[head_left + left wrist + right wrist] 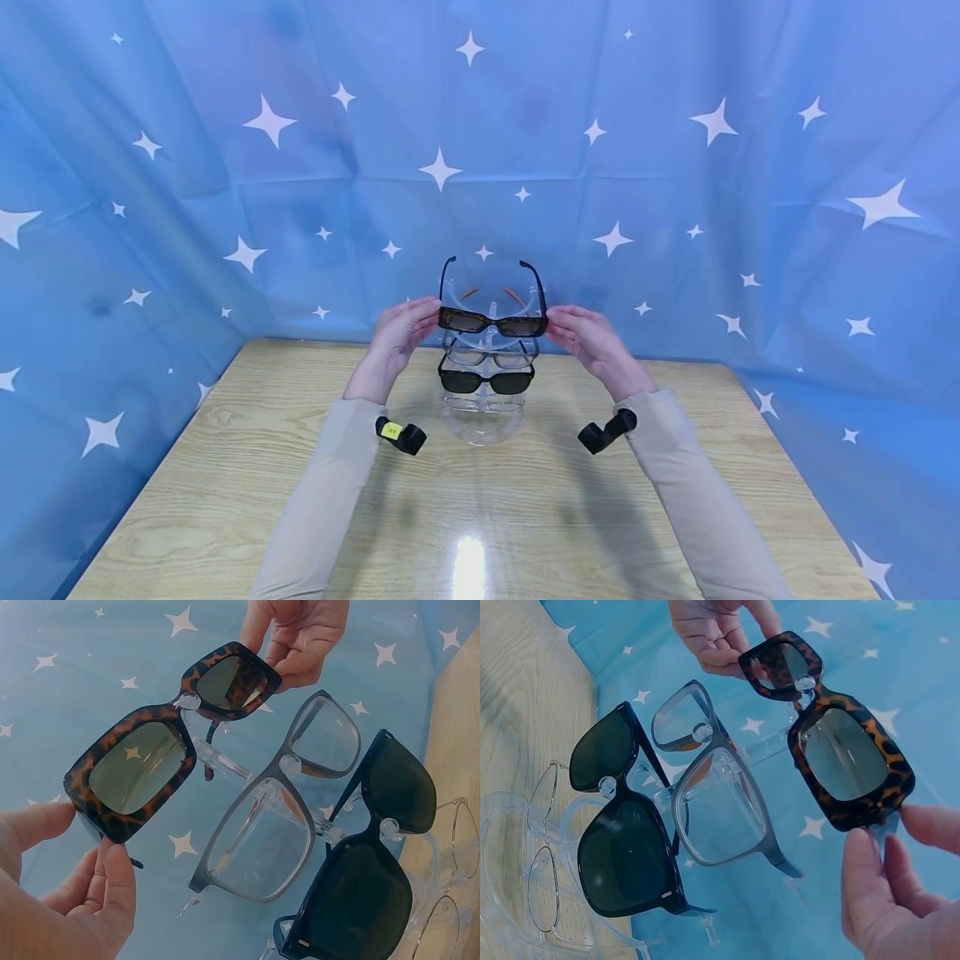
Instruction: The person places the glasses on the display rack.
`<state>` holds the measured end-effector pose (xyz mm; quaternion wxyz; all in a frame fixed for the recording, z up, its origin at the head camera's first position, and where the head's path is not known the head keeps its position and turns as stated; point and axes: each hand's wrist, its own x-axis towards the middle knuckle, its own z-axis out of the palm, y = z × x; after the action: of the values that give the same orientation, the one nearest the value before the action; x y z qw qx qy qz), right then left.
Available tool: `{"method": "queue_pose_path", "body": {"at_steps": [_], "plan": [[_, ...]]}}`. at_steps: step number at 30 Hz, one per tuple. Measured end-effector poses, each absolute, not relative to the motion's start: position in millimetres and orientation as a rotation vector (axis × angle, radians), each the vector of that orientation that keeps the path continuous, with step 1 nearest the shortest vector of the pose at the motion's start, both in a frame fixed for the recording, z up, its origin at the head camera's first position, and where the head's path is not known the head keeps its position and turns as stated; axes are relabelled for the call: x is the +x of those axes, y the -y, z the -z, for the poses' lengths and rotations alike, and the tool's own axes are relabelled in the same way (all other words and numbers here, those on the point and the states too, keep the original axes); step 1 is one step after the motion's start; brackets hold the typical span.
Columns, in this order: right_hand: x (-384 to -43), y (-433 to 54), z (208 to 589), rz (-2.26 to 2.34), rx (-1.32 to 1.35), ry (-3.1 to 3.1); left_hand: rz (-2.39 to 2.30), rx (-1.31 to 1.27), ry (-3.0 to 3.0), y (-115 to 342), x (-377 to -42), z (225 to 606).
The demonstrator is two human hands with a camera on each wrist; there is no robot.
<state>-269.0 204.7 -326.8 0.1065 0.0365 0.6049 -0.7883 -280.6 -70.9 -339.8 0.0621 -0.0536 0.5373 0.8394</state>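
Note:
A pair of tortoiseshell sunglasses [492, 322] sits at the top of a clear display stand [483, 433], its bridge at the uppermost nose peg. My left hand [405, 329] pinches the frame's left outer corner between thumb and fingers. On the opposite side my right hand [588, 337] pinches the right outer corner. Both temples point back toward the curtain. Just beneath hang grey-framed clear glasses [259, 840], then black sunglasses [626, 855]. Thin wire-rimmed glasses [544, 889] are on the lowest tier.
The stand is on a light wood table [225, 500], near its back edge. Behind it hangs a blue curtain [480, 108] with white stars. A black wrist camera [401, 435] is strapped to the left sleeve, and another camera [607, 431] to the right.

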Motion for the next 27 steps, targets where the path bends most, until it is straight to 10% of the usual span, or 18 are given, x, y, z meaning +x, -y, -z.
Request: {"method": "queue_pose_path", "body": {"at_steps": [27], "plan": [[-254.5, -214.6, 334.1, 2.23, 0.041, -1.859, -2.497, -0.109, -1.679, 80.6, -273.0, 352.9]]}}
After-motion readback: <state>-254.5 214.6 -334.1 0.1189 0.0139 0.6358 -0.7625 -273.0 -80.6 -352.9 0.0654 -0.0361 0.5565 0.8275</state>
